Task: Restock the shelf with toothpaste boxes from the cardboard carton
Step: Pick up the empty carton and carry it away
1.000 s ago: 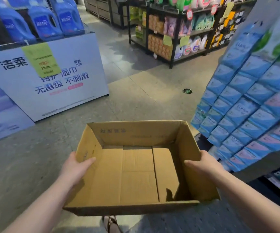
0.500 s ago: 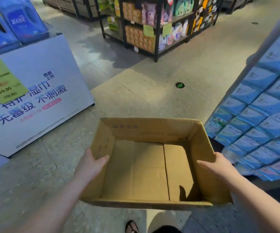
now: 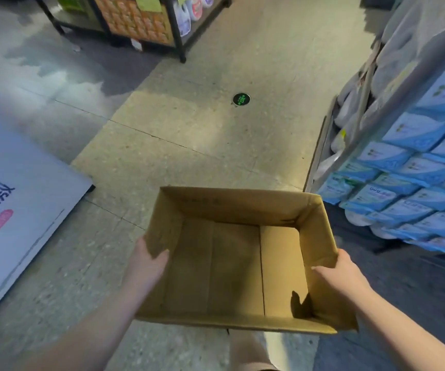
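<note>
I carry an open brown cardboard carton (image 3: 238, 207) in front of me above the shop floor. Its inside shows only bare cardboard flaps; no toothpaste boxes are visible in it. My left hand (image 3: 147, 262) grips the carton's left wall, thumb inside. My right hand (image 3: 336, 274) grips the right wall, fingers reaching over the rim. No toothpaste shelf is in view.
A display of blue tissue packs (image 3: 414, 178) stands close on the right. A white promotional stand (image 3: 15, 210) with printed characters fills the left. A black shelf rack (image 3: 135, 20) with orange boxes and bottles stands at the back. A green floor marker (image 3: 241, 99) lies ahead.
The view has tilted down and swung along the aisle. The carton has shifted right in view, and the blue display and white stand have come nearer. Both hands keep their grip.
</note>
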The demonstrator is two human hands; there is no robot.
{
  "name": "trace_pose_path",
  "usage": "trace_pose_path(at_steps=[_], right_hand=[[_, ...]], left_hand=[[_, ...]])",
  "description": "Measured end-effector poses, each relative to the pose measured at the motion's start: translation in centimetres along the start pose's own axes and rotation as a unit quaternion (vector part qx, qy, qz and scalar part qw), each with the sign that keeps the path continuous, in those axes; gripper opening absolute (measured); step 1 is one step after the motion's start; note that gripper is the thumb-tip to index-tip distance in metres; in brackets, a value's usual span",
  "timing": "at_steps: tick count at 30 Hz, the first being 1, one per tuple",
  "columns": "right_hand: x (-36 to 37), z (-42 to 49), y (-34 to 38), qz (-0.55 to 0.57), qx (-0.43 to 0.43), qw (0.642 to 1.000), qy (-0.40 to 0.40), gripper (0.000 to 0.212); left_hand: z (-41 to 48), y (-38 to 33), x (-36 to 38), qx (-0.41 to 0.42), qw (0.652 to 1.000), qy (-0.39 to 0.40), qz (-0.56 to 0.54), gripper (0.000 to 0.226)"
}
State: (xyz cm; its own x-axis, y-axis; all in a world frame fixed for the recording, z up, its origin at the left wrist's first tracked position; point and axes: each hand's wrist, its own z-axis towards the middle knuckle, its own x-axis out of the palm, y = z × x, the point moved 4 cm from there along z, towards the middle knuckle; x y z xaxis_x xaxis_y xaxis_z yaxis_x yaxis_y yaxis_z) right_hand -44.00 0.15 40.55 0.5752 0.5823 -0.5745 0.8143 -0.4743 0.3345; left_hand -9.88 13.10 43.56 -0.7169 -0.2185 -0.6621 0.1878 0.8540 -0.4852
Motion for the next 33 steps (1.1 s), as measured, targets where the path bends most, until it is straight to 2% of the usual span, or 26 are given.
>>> trace_pose_path(at_steps=[6,10,13,17,26,33], right_hand=[[3.2,7.3,3.1,0.05,0.031,0.998,0.024,0.063],[6.1,13.0,2.9,0.098,0.059,0.993,0.031,0.061],[8.7,17.2,1.9,0.137,0.085,0.986,0.032,0.063],[13.2,23.2,0.1,0.165,0.12,0.979,0.019,0.061],[23.1,35.7,-5.9,0.238,0.175,0.955,-0.006,0.059],[27.6,44.4,-7.4,0.262,0.179,0.948,0.001,0.051]], left_hand=[[9.8,-3.0,2.0,0.017,0.999,0.019,0.034,0.055],[16.3,-2.9,5.8,-0.009,0.997,0.053,0.051,0.062],[22.3,-1.5,9.6,-0.034,0.994,0.082,0.058,0.066],[30.2,0.9,15.1,-0.059,0.99,0.113,0.058,0.061],[43.3,4.7,26.4,-0.034,0.981,0.177,0.074,0.064],[49.5,7.9,32.2,-0.04,0.982,0.162,0.089,0.067]])
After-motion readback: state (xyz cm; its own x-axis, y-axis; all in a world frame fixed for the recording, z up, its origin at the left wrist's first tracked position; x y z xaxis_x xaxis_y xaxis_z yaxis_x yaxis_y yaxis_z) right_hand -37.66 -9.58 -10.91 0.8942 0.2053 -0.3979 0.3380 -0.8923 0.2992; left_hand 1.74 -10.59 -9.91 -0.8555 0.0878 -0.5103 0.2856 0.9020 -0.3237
